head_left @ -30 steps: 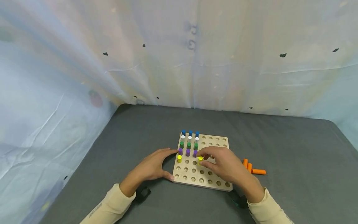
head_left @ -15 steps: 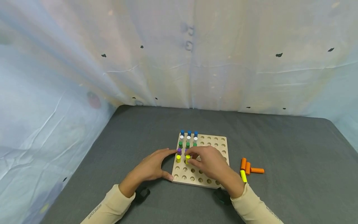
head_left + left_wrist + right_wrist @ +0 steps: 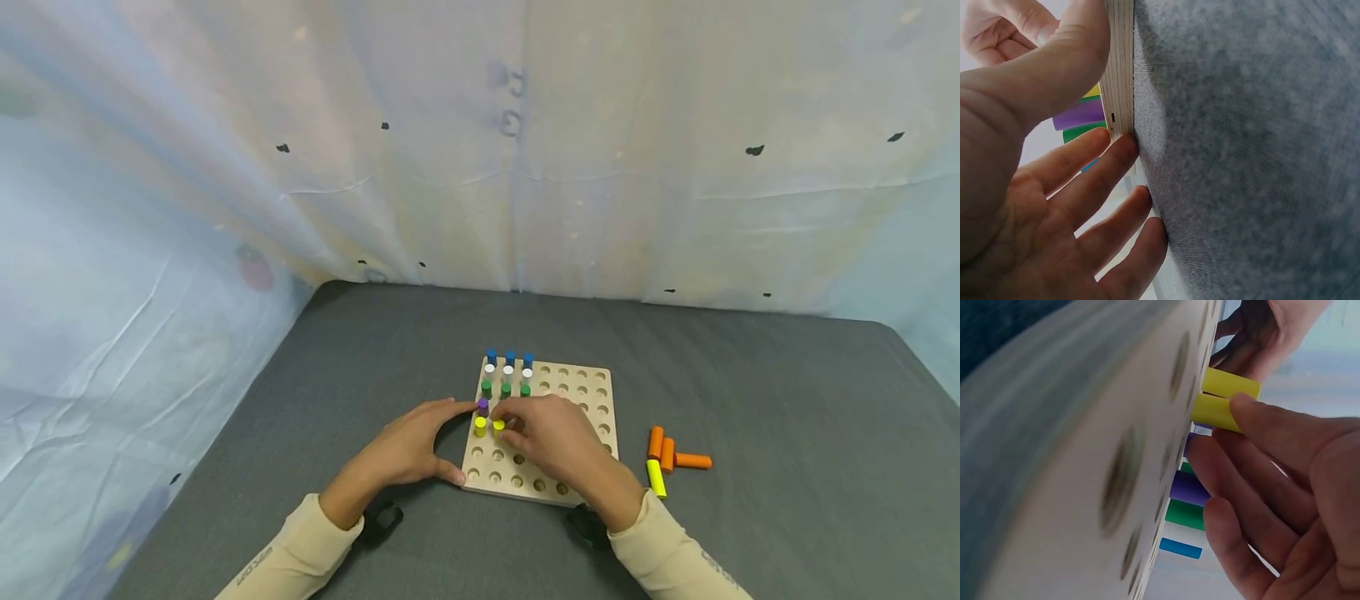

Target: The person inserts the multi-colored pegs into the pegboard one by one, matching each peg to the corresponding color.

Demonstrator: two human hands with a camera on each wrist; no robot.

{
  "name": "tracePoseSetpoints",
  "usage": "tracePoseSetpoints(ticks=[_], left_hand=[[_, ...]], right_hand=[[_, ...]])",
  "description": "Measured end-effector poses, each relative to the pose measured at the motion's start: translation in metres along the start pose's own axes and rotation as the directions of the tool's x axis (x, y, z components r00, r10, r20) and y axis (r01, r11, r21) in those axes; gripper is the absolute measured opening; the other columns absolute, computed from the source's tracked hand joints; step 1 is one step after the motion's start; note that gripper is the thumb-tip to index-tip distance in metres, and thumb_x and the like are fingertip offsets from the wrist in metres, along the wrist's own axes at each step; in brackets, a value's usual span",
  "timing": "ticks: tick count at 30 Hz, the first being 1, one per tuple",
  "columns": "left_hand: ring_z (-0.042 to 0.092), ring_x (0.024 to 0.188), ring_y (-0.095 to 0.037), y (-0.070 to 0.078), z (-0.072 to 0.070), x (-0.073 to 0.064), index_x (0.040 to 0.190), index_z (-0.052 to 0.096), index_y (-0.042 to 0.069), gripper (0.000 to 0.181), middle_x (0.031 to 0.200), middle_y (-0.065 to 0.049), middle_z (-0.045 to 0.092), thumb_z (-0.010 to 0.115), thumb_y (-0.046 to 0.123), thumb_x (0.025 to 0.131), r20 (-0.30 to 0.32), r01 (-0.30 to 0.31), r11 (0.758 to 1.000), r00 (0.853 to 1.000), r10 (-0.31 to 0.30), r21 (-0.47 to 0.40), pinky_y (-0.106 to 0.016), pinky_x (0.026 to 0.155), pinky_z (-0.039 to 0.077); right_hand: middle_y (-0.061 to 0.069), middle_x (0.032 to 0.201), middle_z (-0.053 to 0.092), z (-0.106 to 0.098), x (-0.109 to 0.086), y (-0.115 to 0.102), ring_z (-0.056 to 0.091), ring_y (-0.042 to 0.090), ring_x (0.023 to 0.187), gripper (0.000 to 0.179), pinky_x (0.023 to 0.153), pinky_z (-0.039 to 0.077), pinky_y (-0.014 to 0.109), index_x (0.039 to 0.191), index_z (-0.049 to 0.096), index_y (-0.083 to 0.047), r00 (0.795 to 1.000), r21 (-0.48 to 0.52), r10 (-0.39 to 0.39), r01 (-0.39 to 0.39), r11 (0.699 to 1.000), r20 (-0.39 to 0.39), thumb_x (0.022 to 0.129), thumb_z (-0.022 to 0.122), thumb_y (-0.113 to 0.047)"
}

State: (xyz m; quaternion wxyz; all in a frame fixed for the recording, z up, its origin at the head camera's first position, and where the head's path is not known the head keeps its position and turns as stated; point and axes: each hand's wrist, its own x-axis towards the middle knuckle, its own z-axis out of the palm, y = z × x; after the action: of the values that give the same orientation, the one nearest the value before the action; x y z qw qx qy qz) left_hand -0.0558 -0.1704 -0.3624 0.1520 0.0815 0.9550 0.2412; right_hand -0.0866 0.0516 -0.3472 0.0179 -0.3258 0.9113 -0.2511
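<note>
A wooden pegboard (image 3: pixel 592 392) with rows of round holes lies on the table. My right hand (image 3: pixel 558 437) pinches a yellow peg (image 3: pixel 498 427) between thumb and fingers, upright at the second hole of its row. Beside it stands another yellow peg (image 3: pixel 480 427), seen also in the right wrist view as the farther yellow peg (image 3: pixel 1232 382). Along the board's left edge lies my left hand (image 3: pixel 412 446), thumb at the near corner and forefinger farther up, with fingers extended in the left wrist view. One purple peg (image 3: pixel 483 407) shows from the head; my right hand hides others in its row.
Behind the purple row stand green pegs (image 3: pixel 506 390), white pegs (image 3: pixel 508 372) and blue pegs (image 3: pixel 510 357). Right of the board lie loose orange pegs (image 3: pixel 667 455) and a yellow peg (image 3: pixel 656 479) on the grey-covered table (image 3: pixel 787 417). A pale curtain (image 3: pixel 600 167) hangs behind.
My right hand has carried the yellow peg left across the board and lowered it at the second hole. The loose yellow peg has come into view from behind my right arm. My left hand stays put.
</note>
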Motion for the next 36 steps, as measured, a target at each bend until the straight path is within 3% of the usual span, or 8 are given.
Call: tracePoseSetpoints(ticks=[9,12,19,23,29,36], left_hand=[[0.039,0.145,-0.034,0.000,0.000,0.000,0.149,0.047,0.029,0.097,0.155,-0.010,0.044,0.092,0.040,0.064,0.008,0.006,1.000,1.000,-0.006,-0.002,-0.061,0.110,0.037],[0.038,0.145,-0.034,0.000,0.000,0.000,0.149,0.047,0.028,0.097,0.156,-0.010,0.044,0.092,0.041,0.064,0.010,0.007,1.000,1.000,-0.007,-0.002,-0.060,0.111,0.037],[0.040,0.145,-0.033,0.001,0.001,-0.002,0.149,0.047,0.027,0.098,0.155,-0.011,0.045,0.093,0.039,0.063,-0.020,-0.003,1.000,1.000,0.002,-0.008,-0.060,0.110,0.037],[0.040,0.145,-0.033,0.001,0.001,-0.003,0.149,0.047,0.027,0.098,0.155,-0.011,0.044,0.092,0.040,0.064,-0.017,0.002,1.000,1.000,-0.002,-0.009,-0.060,0.110,0.038],[0.036,0.148,-0.032,0.002,-0.003,-0.003,0.152,0.042,0.028,0.097,0.159,-0.012,0.039,0.089,0.041,0.069,0.045,0.002,1.000,0.999,-0.002,0.005,-0.058,0.114,0.034],[0.034,0.149,-0.032,0.002,-0.007,0.000,0.153,0.040,0.031,0.099,0.161,-0.012,0.035,0.089,0.044,0.068,0.085,0.017,1.000,0.996,-0.019,0.016,-0.057,0.116,0.032]], right_hand=[[-0.008,0.098,0.077,-0.013,-0.013,0.000,0.068,0.004,0.079,0.024,0.063,0.049,0.023,0.114,0.074,-0.023,0.999,0.003,0.034,-0.034,0.999,0.019,0.090,0.074,-0.028],[-0.011,0.105,0.075,-0.023,-0.028,0.009,0.068,0.003,0.083,0.026,0.065,0.048,0.023,0.115,0.074,-0.025,0.997,-0.010,0.070,-0.070,0.997,0.019,0.090,0.074,-0.029],[-0.016,0.094,0.073,-0.043,-0.072,0.046,0.064,-0.001,0.077,0.021,0.063,0.047,0.024,0.105,0.074,-0.030,0.988,-0.069,0.146,-0.150,0.986,-0.053,0.085,0.079,-0.029],[-0.018,0.097,0.072,-0.053,-0.095,0.064,0.065,-0.001,0.079,0.022,0.066,0.051,0.027,0.104,0.073,-0.032,0.981,-0.108,0.178,-0.186,0.977,-0.084,0.083,0.080,-0.031],[-0.022,0.087,0.068,-0.067,-0.116,0.084,0.056,-0.009,0.071,0.023,0.063,0.048,0.022,0.101,0.072,-0.033,0.970,-0.069,0.239,-0.242,0.968,-0.040,0.081,0.082,-0.031],[-0.022,0.079,0.063,-0.068,-0.121,0.096,0.053,-0.009,0.068,0.025,0.061,0.045,0.021,0.092,0.069,-0.032,0.960,-0.043,0.274,-0.272,0.961,0.057,0.075,0.085,-0.041]])
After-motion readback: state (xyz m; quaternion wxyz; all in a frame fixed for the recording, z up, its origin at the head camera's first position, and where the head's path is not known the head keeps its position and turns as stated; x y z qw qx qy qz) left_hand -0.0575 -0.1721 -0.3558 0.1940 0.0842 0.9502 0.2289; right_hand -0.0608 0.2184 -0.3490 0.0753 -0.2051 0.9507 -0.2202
